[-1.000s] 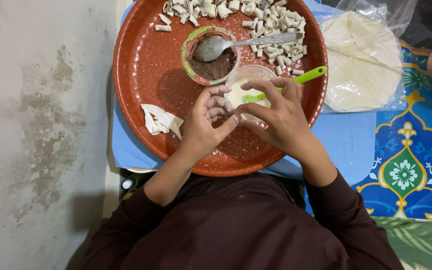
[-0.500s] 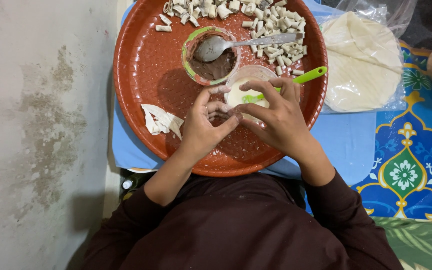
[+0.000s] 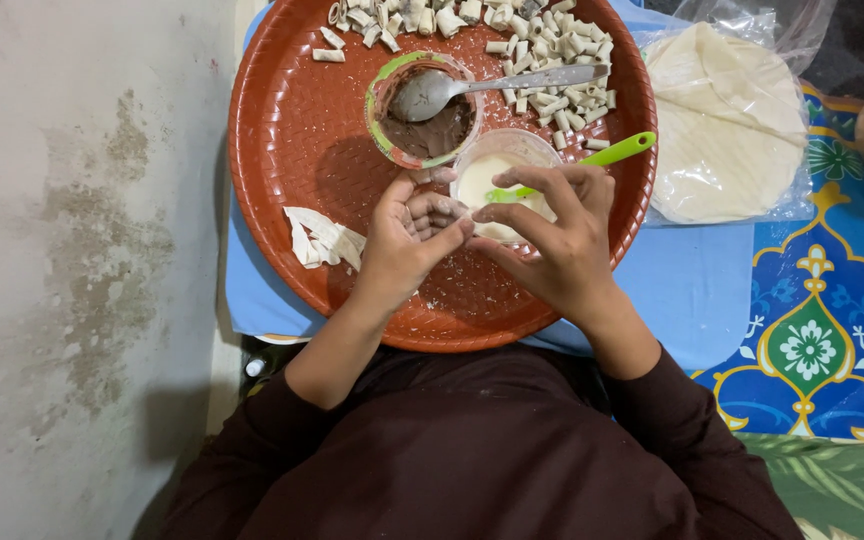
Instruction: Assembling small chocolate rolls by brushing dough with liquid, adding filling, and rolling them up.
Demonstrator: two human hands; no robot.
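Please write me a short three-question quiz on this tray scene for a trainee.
1. True or false: the metal spoon rests in the cup of dark filling.
2. Which tool stands in the cup of white paste? A) a green-handled tool B) a fork C) a knife
3. Where do the left hand and right hand meet?

Key: 1 true. 2 A, the green-handled tool. 3 Fingertips together over the round red tray, beside the paste cup.

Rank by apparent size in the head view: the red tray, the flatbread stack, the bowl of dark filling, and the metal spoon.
1. red tray
2. flatbread stack
3 and 4. bowl of dark filling and metal spoon: unsure; the spoon looks longer, the bowl wider.
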